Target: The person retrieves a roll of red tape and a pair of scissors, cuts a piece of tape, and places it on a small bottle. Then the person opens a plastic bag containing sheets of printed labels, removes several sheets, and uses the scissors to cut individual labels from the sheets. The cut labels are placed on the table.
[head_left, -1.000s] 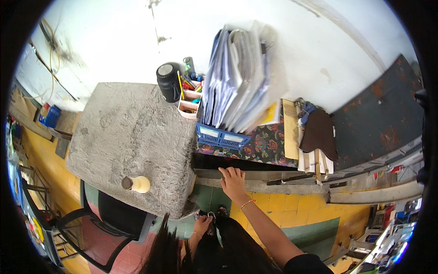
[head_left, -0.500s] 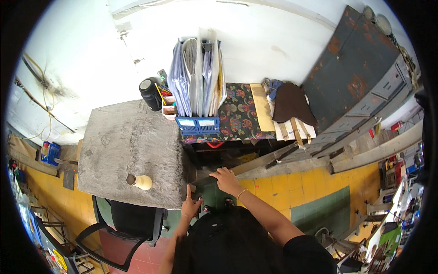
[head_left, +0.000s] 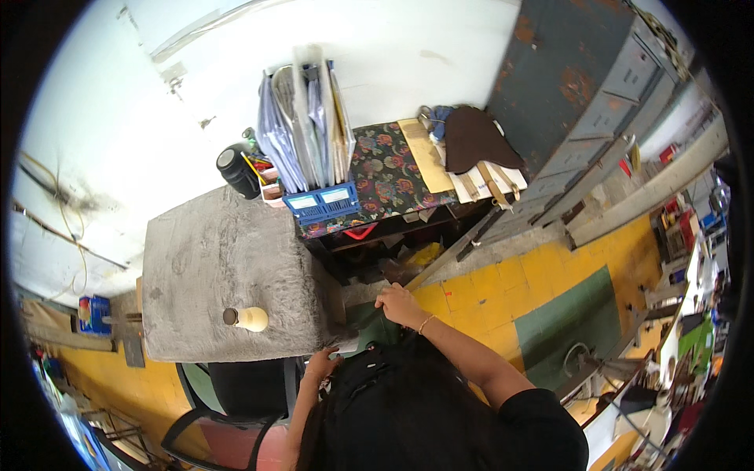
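My left hand is at the near right corner of a table covered in grey plush cloth. Its thumb and forefinger are apart, and nothing shows between them. To the right, my right hand hangs in front of the dark shelf opening, over the floor. Its fingers curl inward; whether they hold anything is hidden. A small cream bottle with a brown cap lies on the plush cloth, left of my hands.
Behind stands a flowered shelf top with a blue file rack, a black flask and a dark brown flat piece. A rusty grey cabinet rises at right. A black chair sits near left.
My left hand has drawn back toward my body, its forefinger no longer pointing forward. My right hand has shifted slightly right. The view has turned, and the shelf has moved leftward in it.
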Demonstrator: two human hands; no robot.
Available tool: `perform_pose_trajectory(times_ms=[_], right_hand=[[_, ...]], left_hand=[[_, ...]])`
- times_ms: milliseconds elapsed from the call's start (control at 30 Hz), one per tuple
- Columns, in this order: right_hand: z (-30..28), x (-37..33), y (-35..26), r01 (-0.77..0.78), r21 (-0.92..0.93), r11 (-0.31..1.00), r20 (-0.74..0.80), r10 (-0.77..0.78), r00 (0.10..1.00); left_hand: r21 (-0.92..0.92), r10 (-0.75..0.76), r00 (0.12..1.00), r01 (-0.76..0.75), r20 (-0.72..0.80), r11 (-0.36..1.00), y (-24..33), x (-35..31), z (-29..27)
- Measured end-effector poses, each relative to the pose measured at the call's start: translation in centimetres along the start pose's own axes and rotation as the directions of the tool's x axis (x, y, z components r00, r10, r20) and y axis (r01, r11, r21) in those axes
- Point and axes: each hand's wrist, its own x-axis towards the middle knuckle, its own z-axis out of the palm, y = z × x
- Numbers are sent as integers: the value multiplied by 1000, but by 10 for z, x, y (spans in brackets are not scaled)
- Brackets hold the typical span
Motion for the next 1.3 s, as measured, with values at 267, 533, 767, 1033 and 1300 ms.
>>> perform_pose_trajectory(times_ms=[267, 533, 767, 1033, 1300], right_hand=[[19, -31, -14, -58, -36, 998, -305, 44, 951], [46, -59, -34, -133, -131, 982, -444, 62, 894], [55, -83, -29, -259, -113, 959, -280, 220, 934], [59, -87, -29, -340, -100, 935, -106, 329, 938], [58, -86, -35, -329, -72, 941, -102, 322, 941]], left_hand=[[-49, -42, 990, 49, 135, 998, -70, 21, 24], [138, -23, 950, -21, 310, 990, -116, 29, 18], [351, -112, 963, 19, 247, 936, -38, 6, 3], [482, -200, 939, 44, 278, 875, -97, 42, 23], [425, -193, 958, 88, 211, 901, -130, 36, 27]])
